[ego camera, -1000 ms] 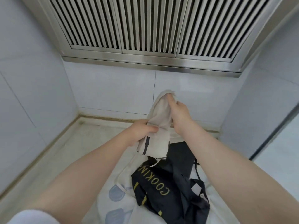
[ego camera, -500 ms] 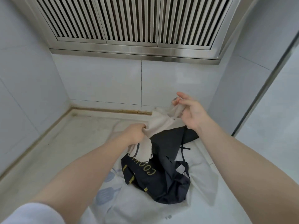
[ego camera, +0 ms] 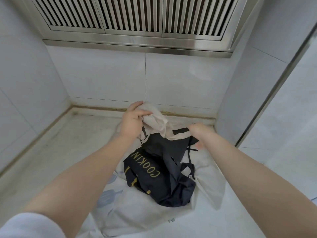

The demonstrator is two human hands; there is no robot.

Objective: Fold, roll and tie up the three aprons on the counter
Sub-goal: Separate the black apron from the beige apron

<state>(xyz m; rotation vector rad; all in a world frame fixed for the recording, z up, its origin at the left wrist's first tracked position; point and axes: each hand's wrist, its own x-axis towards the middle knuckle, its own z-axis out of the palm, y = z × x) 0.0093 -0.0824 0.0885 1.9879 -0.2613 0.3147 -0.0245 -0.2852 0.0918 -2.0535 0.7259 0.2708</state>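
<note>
We have the left hand [ego camera: 132,123] bunched around the beige apron [ego camera: 155,121], lifting it clear of the pile so it can be opened out alone. The right hand [ego camera: 199,133] reaches for its dark-trimmed edge [ego camera: 180,131]; whether that grip is closed on the cloth we cannot tell (the fingers are blurred). Below, the black apron [ego camera: 159,170] lies crumpled on the white patterned apron [ego camera: 137,208], both on the bench [ego camera: 68,145], waiting their turn.

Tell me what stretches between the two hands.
In the head view, the beige apron spans from left hand to right hand, above the black apron.
</note>
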